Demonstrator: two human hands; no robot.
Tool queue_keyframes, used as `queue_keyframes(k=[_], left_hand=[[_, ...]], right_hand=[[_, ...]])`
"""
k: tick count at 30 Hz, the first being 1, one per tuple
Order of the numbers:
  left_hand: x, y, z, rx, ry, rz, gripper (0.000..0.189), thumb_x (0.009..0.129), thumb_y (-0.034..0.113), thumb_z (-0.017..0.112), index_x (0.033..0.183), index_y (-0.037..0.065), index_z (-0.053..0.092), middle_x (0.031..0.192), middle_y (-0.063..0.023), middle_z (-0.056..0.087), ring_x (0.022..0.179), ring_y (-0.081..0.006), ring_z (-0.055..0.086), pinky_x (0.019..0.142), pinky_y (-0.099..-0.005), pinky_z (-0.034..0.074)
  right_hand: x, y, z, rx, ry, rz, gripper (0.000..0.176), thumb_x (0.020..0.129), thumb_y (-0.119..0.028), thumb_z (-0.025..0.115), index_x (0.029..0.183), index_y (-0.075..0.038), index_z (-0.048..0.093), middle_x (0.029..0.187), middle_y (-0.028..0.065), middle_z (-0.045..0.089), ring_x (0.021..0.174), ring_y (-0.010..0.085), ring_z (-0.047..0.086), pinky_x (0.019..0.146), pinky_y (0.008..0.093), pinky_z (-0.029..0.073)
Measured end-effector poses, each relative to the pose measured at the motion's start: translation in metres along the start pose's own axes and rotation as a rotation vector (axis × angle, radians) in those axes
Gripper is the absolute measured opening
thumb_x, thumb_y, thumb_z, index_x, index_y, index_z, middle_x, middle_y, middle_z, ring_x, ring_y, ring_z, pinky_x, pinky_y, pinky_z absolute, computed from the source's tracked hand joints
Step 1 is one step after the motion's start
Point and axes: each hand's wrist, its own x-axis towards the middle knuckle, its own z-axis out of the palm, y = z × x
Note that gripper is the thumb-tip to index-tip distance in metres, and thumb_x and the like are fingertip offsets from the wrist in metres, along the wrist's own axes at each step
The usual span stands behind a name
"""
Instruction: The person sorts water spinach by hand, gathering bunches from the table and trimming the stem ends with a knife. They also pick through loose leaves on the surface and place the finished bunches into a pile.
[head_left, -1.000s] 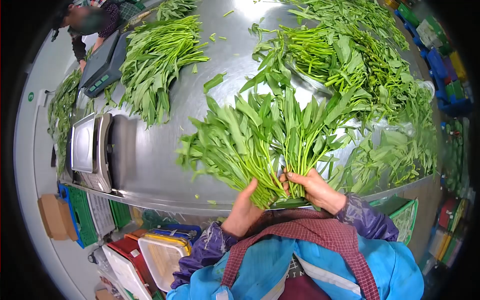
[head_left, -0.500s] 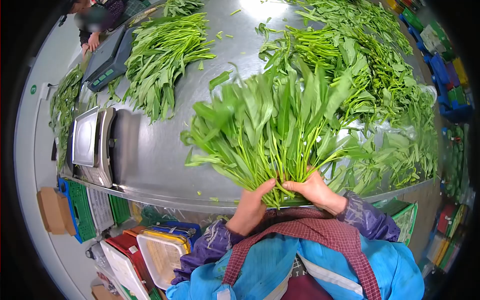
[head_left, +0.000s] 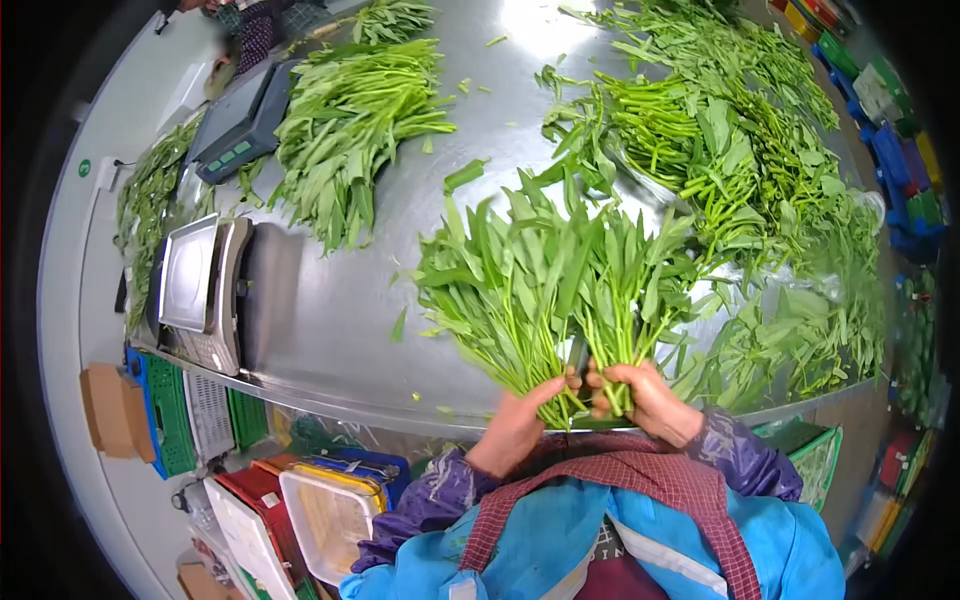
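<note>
Leafy water spinach fills both hands over the near edge of the metal table. My left hand [head_left: 515,420] is closed round the stem ends of a wide bunch of water spinach [head_left: 505,285], its leaves fanned away from me. Close beside it, my right hand [head_left: 650,402] grips a smaller bunch of water spinach [head_left: 632,285] by its stems. A narrow gap shows between the two sets of stems, while the leaves touch higher up. Right of my hands lies a large loose pile of water spinach [head_left: 740,150].
On the left of the metal table [head_left: 340,330] stand a white scale [head_left: 192,275] and a dark scale [head_left: 235,125]. A stack of greens [head_left: 350,130] lies beside them. Crates, with a white tub [head_left: 325,520] among them, are below the edge. Another person [head_left: 255,35] is at the far left.
The single spread of stems has parted into two bunches, one in each hand. My hands have moved slightly apart, and the view has shifted a little.
</note>
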Motion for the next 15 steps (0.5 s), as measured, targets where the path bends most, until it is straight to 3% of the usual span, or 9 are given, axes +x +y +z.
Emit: queue_keyframes(k=[2,3,4,6,8,10,12,14,15], left_hand=[[-0.006,0.008,0.005,0.563,0.141,0.369,0.022,0.084,0.006,0.056,0.105,-0.002,0.056,0.098,-0.0079,0.062,0.091,-0.0157,0.058,0.082,-0.0299,0.045],[-0.013,0.019,0.010,0.727,0.158,0.506,0.021,0.084,0.004,0.055,0.103,-0.003,0.056,0.097,-0.0078,0.062,0.093,-0.0151,0.057,0.083,-0.0292,0.045],[-0.013,0.021,0.003,0.649,0.161,0.576,0.023,0.083,0.006,0.055,0.106,-0.001,0.056,0.098,-0.0080,0.062,0.092,-0.0157,0.057,0.084,-0.0279,0.043],[0.005,0.015,-0.034,0.582,0.292,0.587,0.023,0.082,0.002,0.056,0.105,-0.001,0.055,0.096,-0.0082,0.061,0.085,-0.0168,0.058,0.081,-0.0292,0.044],[0.007,0.027,-0.027,0.714,0.290,0.611,0.023,0.082,0.001,0.057,0.105,0.000,0.054,0.093,-0.0082,0.060,0.079,-0.0171,0.058,0.075,-0.0291,0.046],[0.003,0.018,-0.023,0.465,0.221,0.271,0.021,0.083,0.003,0.057,0.104,0.000,0.054,0.089,-0.0074,0.059,0.077,-0.0159,0.058,0.071,-0.0290,0.047],[0.002,0.016,-0.021,0.342,0.259,0.168,0.021,0.085,0.005,0.056,0.104,0.001,0.053,0.089,-0.0070,0.060,0.077,-0.0146,0.058,0.070,-0.0284,0.049],[0.002,0.013,-0.010,0.297,0.226,0.123,0.026,0.083,0.006,0.059,0.108,0.000,0.050,0.092,-0.0081,0.059,0.077,-0.0150,0.057,0.066,-0.0278,0.048],[0.002,0.012,-0.007,0.388,0.182,0.094,0.024,0.087,0.007,0.053,0.110,0.000,0.049,0.096,-0.0080,0.059,0.084,-0.0152,0.058,0.073,-0.0301,0.049]], right_hand=[[-0.008,-0.012,-0.001,0.012,-0.022,-0.069,0.016,0.087,-0.017,0.045,0.097,-0.004,0.045,0.065,0.0018,0.043,0.048,0.0111,0.040,0.042,0.0267,0.036],[-0.013,-0.019,-0.007,0.013,-0.092,-0.177,0.017,0.089,-0.018,0.044,0.097,-0.003,0.044,0.067,0.0022,0.044,0.048,0.0108,0.041,0.043,0.0257,0.037],[-0.019,-0.027,-0.006,0.018,-0.159,-0.282,0.019,0.092,-0.020,0.044,0.096,-0.002,0.044,0.068,0.0025,0.045,0.048,0.0106,0.041,0.044,0.0248,0.038],[-0.015,-0.035,0.001,-0.169,-0.084,-0.416,0.023,0.092,-0.027,0.046,0.093,-0.004,0.043,0.067,0.0018,0.043,0.048,0.0093,0.040,0.044,0.0228,0.037],[0.017,-0.029,-0.016,0.082,-0.193,-0.138,0.023,0.093,-0.027,0.046,0.093,-0.004,0.043,0.069,0.0025,0.045,0.050,0.0093,0.042,0.044,0.0231,0.038],[0.020,-0.021,-0.007,-0.220,0.120,-0.003,0.021,0.093,-0.026,0.045,0.093,-0.005,0.044,0.072,0.0032,0.047,0.052,0.0098,0.043,0.044,0.0233,0.039],[0.019,-0.009,-0.011,-0.180,-0.059,0.006,0.020,0.093,-0.024,0.046,0.094,-0.004,0.045,0.074,0.0033,0.049,0.054,0.0107,0.047,0.046,0.0256,0.045],[0.018,0.000,-0.005,-0.449,-0.096,-0.127,0.018,0.092,-0.022,0.047,0.093,-0.004,0.047,0.073,0.0026,0.049,0.056,0.0102,0.049,0.047,0.0244,0.045],[0.020,0.006,-0.003,-0.493,-0.185,-0.163,0.017,0.092,-0.019,0.048,0.095,-0.002,0.049,0.075,0.0035,0.052,0.057,0.0096,0.051,0.046,0.0229,0.045]])
